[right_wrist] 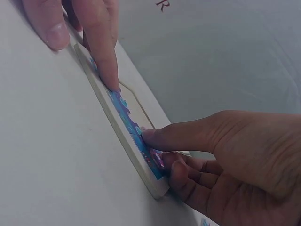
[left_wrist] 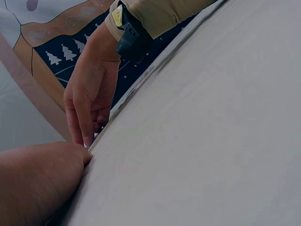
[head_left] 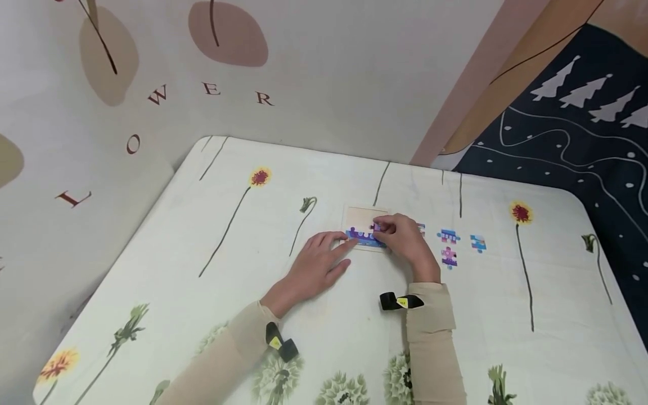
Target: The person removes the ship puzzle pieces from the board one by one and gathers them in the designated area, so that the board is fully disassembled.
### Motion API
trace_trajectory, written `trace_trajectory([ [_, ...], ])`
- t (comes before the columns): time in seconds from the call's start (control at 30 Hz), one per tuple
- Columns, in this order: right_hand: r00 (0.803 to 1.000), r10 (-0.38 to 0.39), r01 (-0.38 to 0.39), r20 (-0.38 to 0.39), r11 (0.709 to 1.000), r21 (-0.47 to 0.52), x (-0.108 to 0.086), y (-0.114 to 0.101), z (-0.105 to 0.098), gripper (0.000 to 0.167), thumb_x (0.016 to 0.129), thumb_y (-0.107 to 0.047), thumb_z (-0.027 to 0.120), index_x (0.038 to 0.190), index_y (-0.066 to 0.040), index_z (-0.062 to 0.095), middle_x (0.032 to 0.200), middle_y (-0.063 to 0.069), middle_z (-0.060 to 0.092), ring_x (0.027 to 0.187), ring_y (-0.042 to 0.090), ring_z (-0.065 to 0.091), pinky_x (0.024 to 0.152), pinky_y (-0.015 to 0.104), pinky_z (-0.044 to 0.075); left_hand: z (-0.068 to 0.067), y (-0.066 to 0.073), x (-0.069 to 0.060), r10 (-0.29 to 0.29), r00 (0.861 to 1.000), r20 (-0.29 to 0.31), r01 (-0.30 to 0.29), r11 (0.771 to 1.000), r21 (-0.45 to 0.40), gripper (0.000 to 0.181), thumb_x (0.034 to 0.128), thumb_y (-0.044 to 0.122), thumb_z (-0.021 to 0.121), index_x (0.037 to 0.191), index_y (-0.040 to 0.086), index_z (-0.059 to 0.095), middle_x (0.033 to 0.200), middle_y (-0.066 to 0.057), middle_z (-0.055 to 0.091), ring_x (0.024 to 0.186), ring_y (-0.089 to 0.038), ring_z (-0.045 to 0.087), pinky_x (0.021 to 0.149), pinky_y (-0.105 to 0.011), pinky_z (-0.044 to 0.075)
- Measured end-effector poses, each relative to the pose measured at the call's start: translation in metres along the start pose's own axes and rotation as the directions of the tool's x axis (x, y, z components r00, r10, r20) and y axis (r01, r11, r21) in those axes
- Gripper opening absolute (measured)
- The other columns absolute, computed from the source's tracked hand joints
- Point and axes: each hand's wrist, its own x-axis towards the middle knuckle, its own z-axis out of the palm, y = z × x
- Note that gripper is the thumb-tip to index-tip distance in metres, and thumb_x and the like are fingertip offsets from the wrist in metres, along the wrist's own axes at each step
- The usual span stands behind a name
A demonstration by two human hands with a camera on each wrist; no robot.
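Note:
A small wooden puzzle tray [head_left: 361, 215] lies on the table, its near side filled with a row of joined blue and purple jigsaw pieces [head_left: 360, 237]. My left hand [head_left: 315, 265] lies at the tray's left, fingers extended, and its index fingertip presses on the fitted pieces, as the right wrist view shows. Over the tray's right part, my right hand [head_left: 407, 239] pinches a purple-pink puzzle piece [head_left: 376, 227] between thumb and fingers. Those fingers hide much of the piece. The left wrist view shows the right hand [left_wrist: 91, 89] pointing down, but no puzzle.
Right of the tray lie loose puzzle pieces: a blue-purple one [head_left: 448, 236], a pink one [head_left: 449, 257] and a blue one [head_left: 478, 242]. Another piece [head_left: 421, 229] is partly hidden behind the right hand. A flower-printed cloth [head_left: 228, 225] covers the table, which meets a printed wall [head_left: 329, 101].

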Motion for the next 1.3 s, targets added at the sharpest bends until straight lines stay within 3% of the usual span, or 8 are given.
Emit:
trace_trajectory([
  [0.17,1.0,-0.003,0.003,-0.013,1.0,-0.017,-0.0008,-0.0012,-0.0003,0.028,0.097,-0.008,0.073,0.124,-0.001,0.073,0.099,0.014,0.058,0.08,0.023,0.052,0.065,0.032,0.043,0.0,-0.0001,0.0008,0.002,1.0,0.004,-0.002,1.0,0.005,0.05,0.1106,0.036,0.046,0.159,0.024,0.044,0.153,-0.007,0.046,0.142,-0.031,0.04,0.119,-0.049,0.031],
  [0.37,0.999,-0.014,0.016,-0.037,0.999,0.033,0.0002,0.0012,0.0008,0.025,0.094,-0.005,0.075,0.119,-0.002,0.074,0.085,0.012,0.056,0.07,0.022,0.049,0.057,0.03,0.04,-0.0008,0.0012,-0.0001,-0.002,1.0,0.001,0.002,1.0,-0.013,0.049,0.1102,0.035,0.047,0.158,0.023,0.046,0.153,-0.007,0.047,0.142,-0.031,0.04,0.119,-0.049,0.031],
  [0.6,0.999,0.015,-0.014,-0.052,1.0,0.017,-0.0039,0.0018,-0.0001,0.024,0.098,-0.008,0.071,0.122,-0.007,0.073,0.106,0.016,0.059,0.085,0.026,0.054,0.067,0.032,0.045,-0.0011,0.0022,-0.0009,-0.009,1.0,0.012,0.009,1.0,-0.013,0.05,0.1106,0.035,0.047,0.159,0.023,0.045,0.153,-0.007,0.046,0.142,-0.031,0.039,0.119,-0.049,0.031],
  [0.73,0.998,0.006,-0.004,-0.061,0.999,0.035,-0.0051,0.0018,-0.0024,0.025,0.101,-0.007,0.066,0.125,-0.007,0.073,0.11,0.017,0.063,0.085,0.027,0.056,0.067,0.032,0.046,-0.001,0.002,-0.0004,-0.001,1.0,0.003,0.001,1.0,0.001,0.049,0.1105,0.035,0.047,0.158,0.023,0.046,0.153,-0.007,0.046,0.142,-0.031,0.04,0.118,-0.049,0.031],
  [1.07,0.994,-0.012,0.022,-0.113,0.996,0.091,-0.0032,0.0075,-0.0037,0.02,0.1,-0.009,0.069,0.117,0.0,0.07,0.09,0.013,0.067,0.07,0.018,0.059,0.069,0.031,0.046,0.0004,0.0005,0.0002,0.004,1.0,-0.006,-0.004,1.0,0.006,0.049,0.1107,0.034,0.046,0.159,0.023,0.045,0.153,-0.007,0.046,0.142,-0.031,0.04,0.118,-0.049,0.032],
  [1.3,0.993,-0.001,0.021,-0.122,0.987,0.16,-0.0052,0.0078,-0.0036,0.019,0.101,-0.012,0.069,0.118,-0.004,0.074,0.091,0.012,0.07,0.068,0.019,0.065,0.067,0.027,0.051,0.0008,0.0003,0.0,0.003,1.0,-0.009,-0.002,1.0,0.006,0.049,0.1105,0.035,0.047,0.158,0.023,0.045,0.153,-0.007,0.047,0.141,-0.031,0.041,0.117,-0.049,0.033],
])
